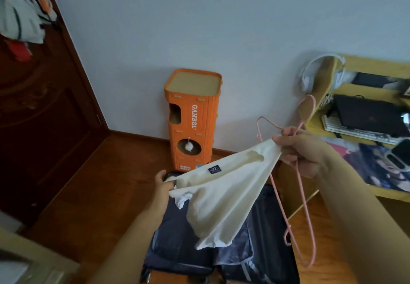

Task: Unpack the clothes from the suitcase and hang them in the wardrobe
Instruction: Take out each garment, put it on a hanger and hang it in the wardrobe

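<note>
A cream-white garment (221,197) with a dark neck label hangs stretched between my two hands, above the open dark suitcase (184,248) on the floor. My left hand (163,183) grips one shoulder of the garment. My right hand (304,150) pinches the other shoulder and also holds a pink wire hanger (301,197), which tilts down to the right of the cloth. The dark wooden wardrobe (44,110) stands at the left, with light clothes (20,17) hanging at its top.
An orange cardboard cat tower (193,119) stands against the wall behind the suitcase. A yellow desk (368,66) at the right carries a laptop, a keyboard, headphones and a phone. Wooden floor (106,179) lies between the wardrobe and the suitcase.
</note>
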